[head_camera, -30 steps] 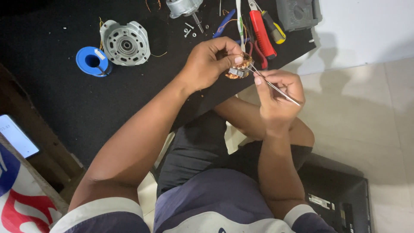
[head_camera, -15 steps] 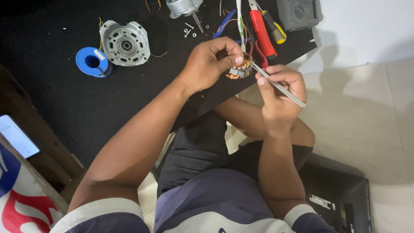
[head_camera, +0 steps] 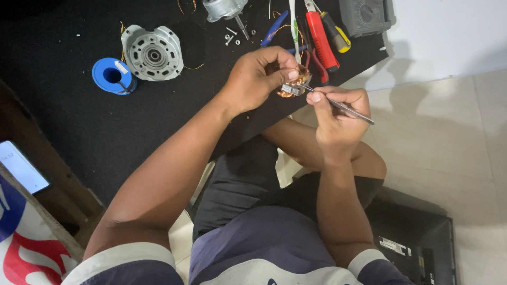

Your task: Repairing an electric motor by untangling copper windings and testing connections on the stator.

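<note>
the left hand grips a small copper-wound motor coil above the black counter's right edge; the right hand pinches thin metal tweezers whose tip touches the coil.

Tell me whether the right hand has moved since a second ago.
Barely: the right hand sits about where it was relative to the red screwdriver, holding the metal tool.

Copper-wound motor coil mostly hidden in left hand, grey meter cut off by top edge

Dim, even indoor light, soft shadows on the floor, slightly grainy focus.
</note>
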